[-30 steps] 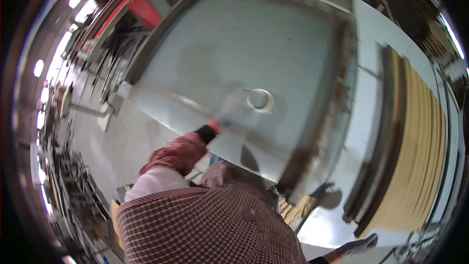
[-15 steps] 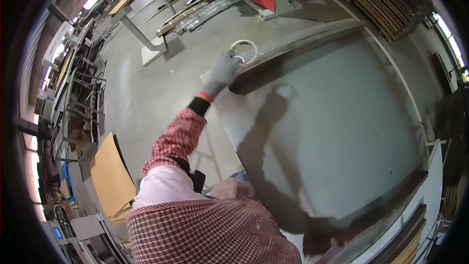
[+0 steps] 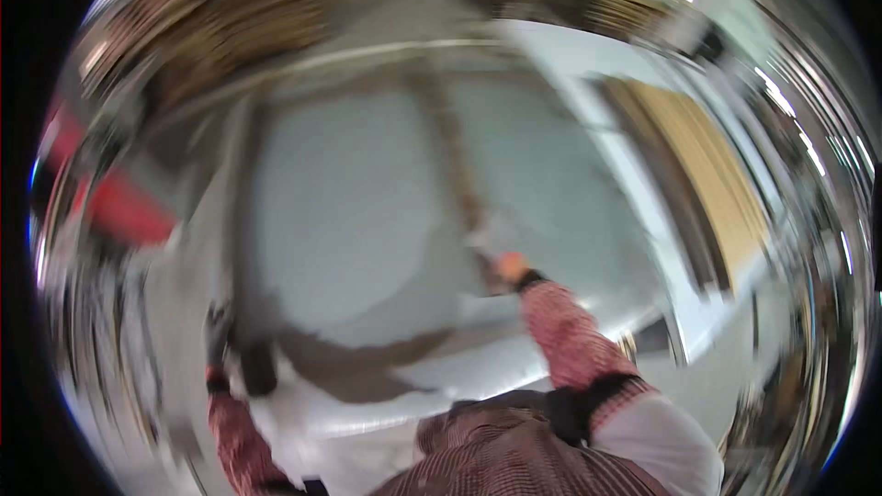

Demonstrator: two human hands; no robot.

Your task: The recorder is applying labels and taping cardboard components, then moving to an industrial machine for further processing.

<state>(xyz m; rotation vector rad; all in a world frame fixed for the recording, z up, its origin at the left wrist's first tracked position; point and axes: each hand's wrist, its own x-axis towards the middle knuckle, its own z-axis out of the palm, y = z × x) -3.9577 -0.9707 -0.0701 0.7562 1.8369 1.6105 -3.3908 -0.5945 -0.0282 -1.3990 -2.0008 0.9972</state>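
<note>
Motion blurs the whole view. My right hand (image 3: 494, 237), in a pale glove with an orange cuff, is at the near end of a long dark brown strip (image 3: 446, 133). This strip runs away from me across a broad grey panel (image 3: 354, 193). The smear hides whether the fingers grip it or only touch it. At the panel's near left corner is my gloved left hand (image 3: 219, 335), beside the near end of a second dark strip (image 3: 241, 220) along the left side. Its fingers are smeared too, and no tape roll can be made out in it.
On the right, a white surface (image 3: 634, 179) carries a stack of tan and dark brown boards (image 3: 703, 184). Stacked brown sheets (image 3: 262, 14) stand at the far left. A red panel (image 3: 129, 207) is to the left. Pale floor (image 3: 184, 294) shows beside the panel.
My view has swung to the right. Half a second ago my left hand was stretched out with a cream tape roll; now it is low at the near left corner. My right hand has come further into view.
</note>
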